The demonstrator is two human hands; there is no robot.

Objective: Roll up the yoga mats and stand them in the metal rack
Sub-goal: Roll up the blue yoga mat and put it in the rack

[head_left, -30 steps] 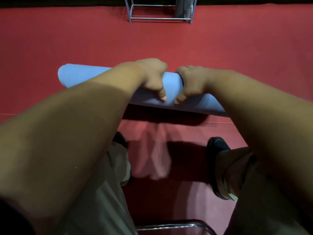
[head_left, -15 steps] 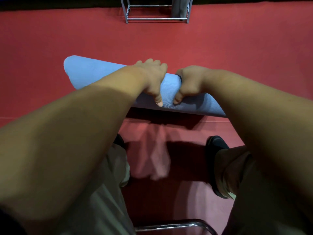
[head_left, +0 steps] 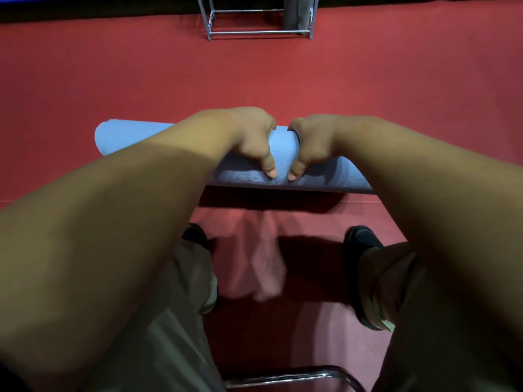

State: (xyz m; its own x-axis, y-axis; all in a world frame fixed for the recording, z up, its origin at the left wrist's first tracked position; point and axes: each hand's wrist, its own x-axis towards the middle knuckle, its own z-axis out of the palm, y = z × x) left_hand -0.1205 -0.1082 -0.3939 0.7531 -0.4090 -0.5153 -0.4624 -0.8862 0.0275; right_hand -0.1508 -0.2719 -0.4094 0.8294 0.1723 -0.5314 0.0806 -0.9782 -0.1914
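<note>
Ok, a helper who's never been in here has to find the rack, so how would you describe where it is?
Look across the red floor to its far edge, straight beyond the blue rolled mat gripped by the left hand and right hand. The metal rack stands there: straight silver bars, a grey roll upright at its right end, unlike the curved chrome tube by the person's feet.

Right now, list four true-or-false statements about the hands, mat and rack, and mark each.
1. The left hand and right hand both grip the rolled blue mat. True.
2. The mat stands in the rack. False: it lies crosswise in the hands, well short of the rack.
3. The hands hold the mat's two ends. False: they sit side by side near its middle.
4. A grey roll stands at the rack's right end. True.
</note>
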